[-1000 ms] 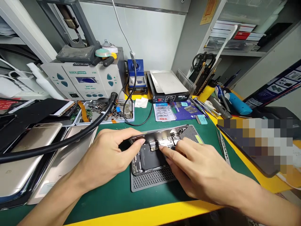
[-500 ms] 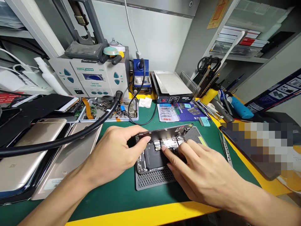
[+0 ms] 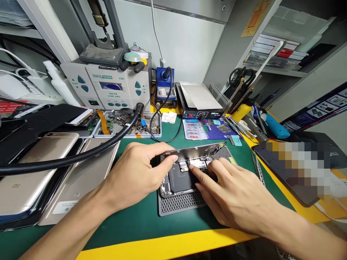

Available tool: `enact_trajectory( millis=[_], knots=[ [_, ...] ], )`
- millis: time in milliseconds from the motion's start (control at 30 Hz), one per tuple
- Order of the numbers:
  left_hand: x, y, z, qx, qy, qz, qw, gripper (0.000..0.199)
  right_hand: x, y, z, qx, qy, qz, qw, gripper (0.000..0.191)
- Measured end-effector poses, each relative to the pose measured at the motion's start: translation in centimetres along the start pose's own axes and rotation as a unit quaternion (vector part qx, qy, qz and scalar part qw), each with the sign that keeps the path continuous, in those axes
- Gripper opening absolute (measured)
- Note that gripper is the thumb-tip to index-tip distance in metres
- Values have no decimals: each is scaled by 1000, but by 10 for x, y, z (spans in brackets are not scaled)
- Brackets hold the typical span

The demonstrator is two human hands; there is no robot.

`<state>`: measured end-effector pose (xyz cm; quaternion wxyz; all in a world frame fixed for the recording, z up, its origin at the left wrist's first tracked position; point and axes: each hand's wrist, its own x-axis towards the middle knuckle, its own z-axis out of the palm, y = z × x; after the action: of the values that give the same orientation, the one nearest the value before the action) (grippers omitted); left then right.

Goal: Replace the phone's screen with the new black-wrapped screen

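Observation:
An opened smartphone (image 3: 181, 180) lies on a grey honeycomb mat (image 3: 179, 206), its dark battery and metal-shielded board exposed. The phone's screen (image 3: 196, 151) is tilted up along the far side. My left hand (image 3: 143, 166) pinches the screen's left end between thumb and fingers. Inside the phone, the index fingertip of my right hand (image 3: 230, 187) presses near a small connector by the board. My right thumb is apart, below that index finger, and the other fingers are bent over the phone's right side. What lies under the fingertip is hidden.
A black hose (image 3: 114, 146) crosses the left side over stacked phones (image 3: 56, 144) and a tray of circuit boards (image 3: 121, 135). Behind stand a hot-air station (image 3: 108, 86) and a heating plate (image 3: 200, 115). Tweezers (image 3: 257, 168) and a dark phone (image 3: 282, 169) lie on the right.
The whole view has shifted slightly. Both hands keep nearly the same pose, with my right index fingertip still at the board and my left hand still holding the screen up.

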<state>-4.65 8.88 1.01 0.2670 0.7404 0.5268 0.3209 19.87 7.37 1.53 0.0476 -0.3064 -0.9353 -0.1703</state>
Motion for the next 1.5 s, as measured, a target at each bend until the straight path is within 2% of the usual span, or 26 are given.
enact_trajectory(
  millis=[367, 867, 1100, 1233, 1300, 1367, 1433, 1500],
  knots=[
    [2, 0, 0, 18, 27, 33, 999, 16, -1, 2, 1, -11, -35, 1, 999, 41],
    [3, -2, -1, 14, 11, 16, 1000, 14, -5, -3, 2, 4, -36, 37, 999, 40],
    [1, -1, -1, 10, 18, 22, 1000, 11, -5, -8, 1, 21, -19, 51, 998, 43],
    [1, -3, -1, 24, 28, 29, 999, 12, -11, -4, 1, 51, 33, 56, 997, 36],
    [1, -3, -1, 28, 34, 32, 999, 13, -16, 4, 2, 53, 68, 89, 992, 25],
    [1, -2, -2, 27, 39, 37, 998, 14, -19, 12, 3, 94, 89, 155, 979, 18],
    [1, -2, -3, 27, 45, 46, 998, 14, -19, 19, 3, 202, 80, 242, 946, 16],
    [1, -2, -3, 27, 59, 59, 996, 12, -15, 23, 3, 311, 50, 320, 894, 15]
  ],
)
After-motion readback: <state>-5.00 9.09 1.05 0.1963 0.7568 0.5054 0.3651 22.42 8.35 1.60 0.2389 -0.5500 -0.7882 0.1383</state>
